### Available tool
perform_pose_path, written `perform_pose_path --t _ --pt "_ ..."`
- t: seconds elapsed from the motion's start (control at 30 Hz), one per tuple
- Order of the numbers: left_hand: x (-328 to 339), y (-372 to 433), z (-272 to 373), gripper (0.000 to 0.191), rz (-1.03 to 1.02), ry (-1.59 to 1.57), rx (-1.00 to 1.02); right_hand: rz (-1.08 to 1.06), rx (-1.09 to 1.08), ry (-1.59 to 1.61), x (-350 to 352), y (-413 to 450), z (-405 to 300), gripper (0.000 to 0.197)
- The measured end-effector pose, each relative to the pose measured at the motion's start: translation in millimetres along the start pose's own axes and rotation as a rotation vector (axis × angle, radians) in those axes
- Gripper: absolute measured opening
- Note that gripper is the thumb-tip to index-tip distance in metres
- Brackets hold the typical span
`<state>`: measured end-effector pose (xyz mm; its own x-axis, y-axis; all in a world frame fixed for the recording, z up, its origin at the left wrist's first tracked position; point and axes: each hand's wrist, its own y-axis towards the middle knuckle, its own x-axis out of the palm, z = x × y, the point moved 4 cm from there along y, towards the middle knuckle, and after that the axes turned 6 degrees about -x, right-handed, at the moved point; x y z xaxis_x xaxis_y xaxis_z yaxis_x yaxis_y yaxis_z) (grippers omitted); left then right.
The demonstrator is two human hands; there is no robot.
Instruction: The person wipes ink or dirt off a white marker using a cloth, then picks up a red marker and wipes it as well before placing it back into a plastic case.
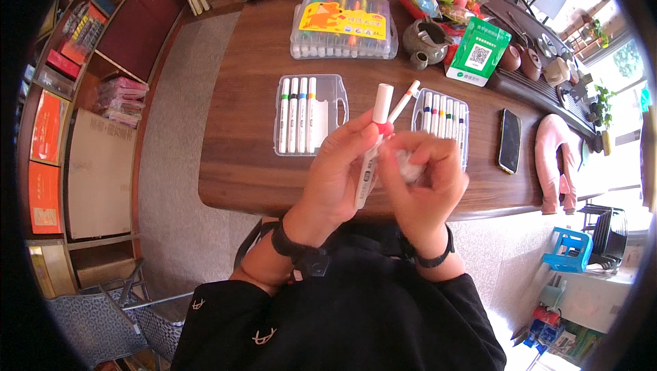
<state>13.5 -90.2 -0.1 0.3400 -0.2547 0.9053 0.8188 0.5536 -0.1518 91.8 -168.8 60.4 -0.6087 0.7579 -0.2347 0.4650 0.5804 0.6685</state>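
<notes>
My left hand [331, 176] grips a white marker pen [365, 181] with a red ring below its cap, cap end up, above the table's front edge. Close against it, my right hand [433, 171] has its fingers curled around a crumpled white wad [409, 165], perhaps tissue. The right fingertips are blurred beside the red ring; whether they touch it is unclear. Behind the hands, a second white marker with an orange ring [404, 101] slants beside an open clear case [421, 95] of several markers. To the left lies another clear case [336, 114] with several markers in it.
A large clear marker box [344, 47] lies farther back on the wooden table [241, 129]. Beside it are a clay pot [425, 42] and a green card with a printed code [480, 50]. A phone [509, 140] and a pink neck pillow [553, 160] lie at right.
</notes>
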Motion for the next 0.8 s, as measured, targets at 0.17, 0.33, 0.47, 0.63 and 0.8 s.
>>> perform_pose_path --t 0.17,0.33,0.47,0.63,0.8 --pt "-3 1 1 0.032 -0.039 0.029 0.007 -0.016 -0.022 -0.032 0 -3 -1 0.026" --pt "-4 1 2 0.029 0.032 0.13 0.025 -0.093 -0.091 -0.097 1 -5 -4 0.026" --pt "3 -1 0 0.029 0.001 0.067 0.012 0.079 0.028 0.039 3 2 2 0.026" --pt "0 12 11 0.034 -0.102 -0.107 0.095 -0.241 -0.09 -0.116 9 -16 -1 0.029" --pt "-10 19 14 0.042 -0.083 -0.121 0.145 -0.388 0.096 0.093 -2 -18 18 0.016"
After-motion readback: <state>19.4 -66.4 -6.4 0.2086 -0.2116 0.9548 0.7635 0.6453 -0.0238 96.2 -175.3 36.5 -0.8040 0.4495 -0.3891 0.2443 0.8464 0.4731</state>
